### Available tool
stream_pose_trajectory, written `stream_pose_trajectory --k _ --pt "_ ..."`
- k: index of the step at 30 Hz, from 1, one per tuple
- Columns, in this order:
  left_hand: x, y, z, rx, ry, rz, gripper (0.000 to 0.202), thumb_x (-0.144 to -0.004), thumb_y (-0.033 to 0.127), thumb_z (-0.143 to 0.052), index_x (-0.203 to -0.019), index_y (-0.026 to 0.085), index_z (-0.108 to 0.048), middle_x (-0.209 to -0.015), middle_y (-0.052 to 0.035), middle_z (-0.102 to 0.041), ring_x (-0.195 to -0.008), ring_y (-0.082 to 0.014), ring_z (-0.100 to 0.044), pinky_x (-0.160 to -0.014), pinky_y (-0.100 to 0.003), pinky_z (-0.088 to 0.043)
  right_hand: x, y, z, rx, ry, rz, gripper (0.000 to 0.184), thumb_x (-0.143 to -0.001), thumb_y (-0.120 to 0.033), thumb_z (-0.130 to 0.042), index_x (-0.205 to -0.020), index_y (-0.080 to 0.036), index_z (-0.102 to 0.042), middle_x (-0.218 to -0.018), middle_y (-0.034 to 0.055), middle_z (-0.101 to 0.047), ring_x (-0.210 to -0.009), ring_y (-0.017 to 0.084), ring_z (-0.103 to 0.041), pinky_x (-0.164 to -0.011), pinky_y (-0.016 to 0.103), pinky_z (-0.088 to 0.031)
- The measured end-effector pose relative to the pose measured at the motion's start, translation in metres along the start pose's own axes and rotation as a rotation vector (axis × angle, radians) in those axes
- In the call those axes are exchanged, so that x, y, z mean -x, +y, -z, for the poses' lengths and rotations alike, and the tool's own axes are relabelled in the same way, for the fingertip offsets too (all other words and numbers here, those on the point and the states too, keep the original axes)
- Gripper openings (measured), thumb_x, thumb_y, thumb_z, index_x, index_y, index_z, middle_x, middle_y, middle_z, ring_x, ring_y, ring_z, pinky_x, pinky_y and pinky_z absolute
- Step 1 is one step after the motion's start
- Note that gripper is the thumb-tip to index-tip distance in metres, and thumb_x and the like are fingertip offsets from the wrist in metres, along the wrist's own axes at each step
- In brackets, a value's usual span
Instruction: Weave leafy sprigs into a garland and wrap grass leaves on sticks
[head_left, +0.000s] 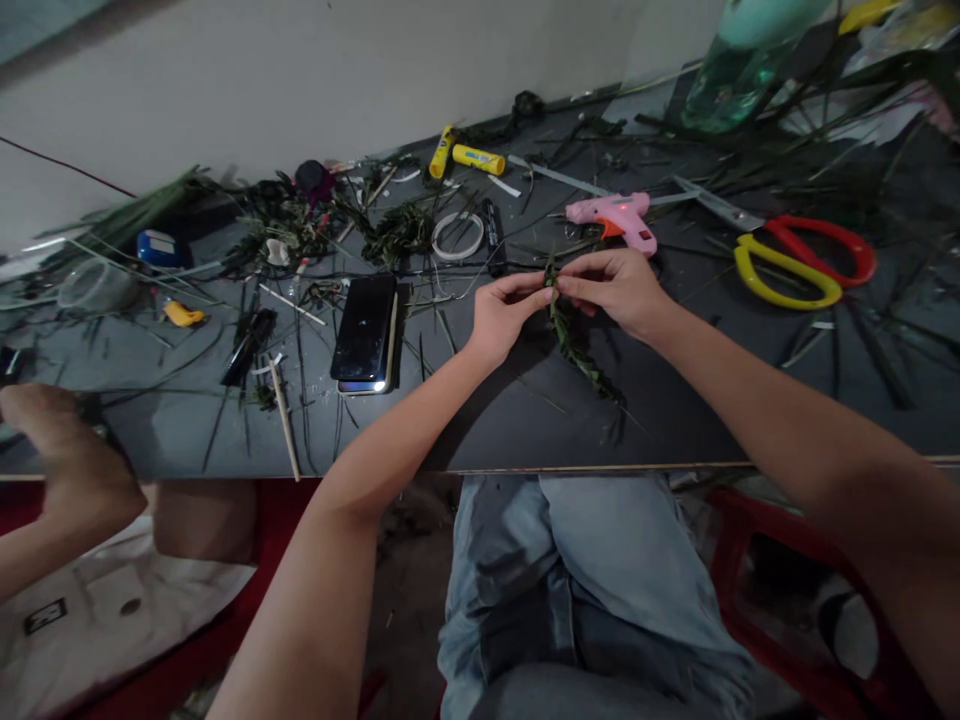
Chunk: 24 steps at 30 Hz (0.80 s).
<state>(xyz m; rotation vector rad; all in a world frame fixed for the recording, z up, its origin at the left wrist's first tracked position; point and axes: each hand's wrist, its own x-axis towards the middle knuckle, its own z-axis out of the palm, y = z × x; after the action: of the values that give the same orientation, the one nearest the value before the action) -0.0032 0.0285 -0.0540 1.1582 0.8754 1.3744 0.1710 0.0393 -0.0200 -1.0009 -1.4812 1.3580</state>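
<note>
Between my two hands is a braided strip of dark green leaves, its lower end hanging down toward the table's front edge. My left hand pinches the strip near its top from the left side. From the right, my right hand grips the same spot, thumb and fingertips pressed together. Just behind my right hand lies a pink glue gun with an orange trigger. Scissors with one red and one yellow handle rest farther right. Left of my left hand, a black phone lies on another flat device.
A co-worker's arm rests at the far left. Yellow glue sticks, a white tape ring, a black marker and heaps of leaf strips cover the back. A green bottle stands at back right.
</note>
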Motion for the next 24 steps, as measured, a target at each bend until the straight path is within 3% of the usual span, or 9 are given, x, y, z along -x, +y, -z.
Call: stream_pose_trajectory --k 5,10,20,24 --pt "0.0024 0.0054 -0.0013 -0.014 -0.003 0.050 0.025 -0.062 0.028 -0.095 -0.083 0.022 -0.081 -0.088 -0.0007 -0.079 -0.090 -0.0197 -0.076 -0.093 -0.042 -0.061 0.0011 -0.0030 -0.0005 -0.041 -0.017 -0.065 0.036 -0.061 -0.047 -0.092 -0.074 -0.020 -0.072 -0.062 0.0001 -0.061 -0.052 0.009 -0.046 -0.043 0.025 -0.033" --pt "0.0033 0.0070 -0.0002 -0.045 -0.027 0.010 0.032 -0.059 0.038 -0.095 -0.082 0.022 -0.081 -0.088 0.0021 -0.078 -0.096 -0.0209 -0.075 -0.099 -0.047 -0.060 0.0015 -0.0027 0.0000 -0.033 -0.021 -0.088 0.030 -0.067 -0.043 -0.090 -0.076 -0.021 -0.072 -0.064 0.0002 -0.061 -0.054 0.010 -0.049 -0.045 0.027 -0.035" --pt "0.0038 0.0098 0.0017 -0.126 -0.017 -0.066 0.027 -0.060 0.032 -0.096 -0.081 0.023 -0.081 -0.090 -0.0021 -0.078 -0.093 -0.0203 -0.074 -0.095 -0.040 -0.058 0.0008 -0.0030 -0.0022 -0.076 -0.033 -0.112 0.032 -0.064 -0.043 -0.090 -0.071 -0.021 -0.068 -0.059 -0.0005 -0.059 -0.052 0.011 -0.048 -0.044 0.026 -0.033" --pt "0.0037 0.0104 0.0009 -0.124 -0.012 -0.064 0.028 -0.060 0.029 -0.096 -0.082 0.021 -0.082 -0.089 -0.0041 -0.078 -0.093 -0.0207 -0.074 -0.096 -0.040 -0.057 0.0005 -0.0018 -0.0016 -0.043 -0.048 -0.088 0.030 -0.070 -0.043 -0.086 -0.071 -0.021 -0.066 -0.059 -0.0006 -0.057 -0.051 0.010 -0.048 -0.043 0.026 -0.034"
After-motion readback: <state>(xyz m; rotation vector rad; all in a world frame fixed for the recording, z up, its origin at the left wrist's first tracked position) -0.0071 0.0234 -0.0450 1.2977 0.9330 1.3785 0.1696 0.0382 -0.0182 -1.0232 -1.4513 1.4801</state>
